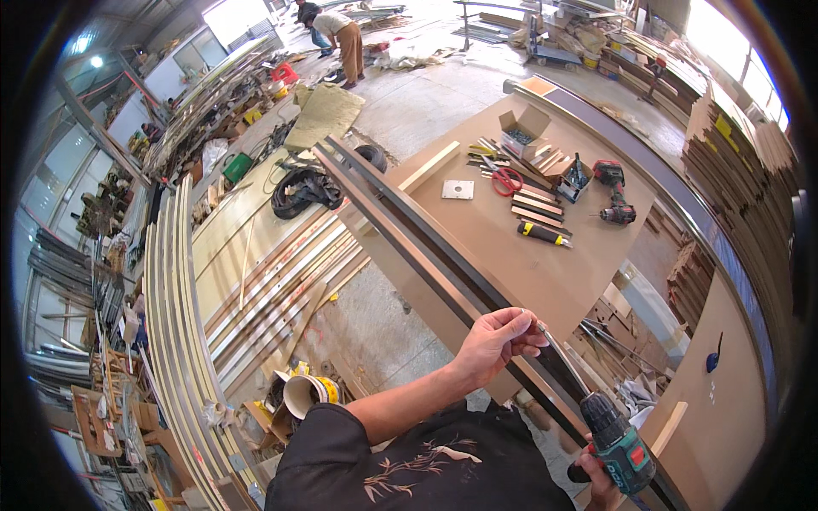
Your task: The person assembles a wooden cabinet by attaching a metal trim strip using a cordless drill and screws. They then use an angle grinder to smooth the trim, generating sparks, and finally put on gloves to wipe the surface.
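Note:
My right hand (601, 482) is wrapped round the grip of a teal and black cordless drill (626, 451) at the lower right. A long thin driver bit (569, 362) reaches from its chuck up toward my left hand (501, 347). The left thumb and fingers are pinched together at the bit's tip, on something small that I cannot make out. Under both hands run long, dark metal profiles (417, 260), laid side by side across the board-topped table (511, 285).
On the tabletop lie red-handled scissors (507, 180), a yellow and black utility knife (544, 234), a white plate (457, 189), a red and black drill (613, 194) and an open carton (521, 128). A white bucket (305, 395) stands at left. Two people (348, 47) bend over far back.

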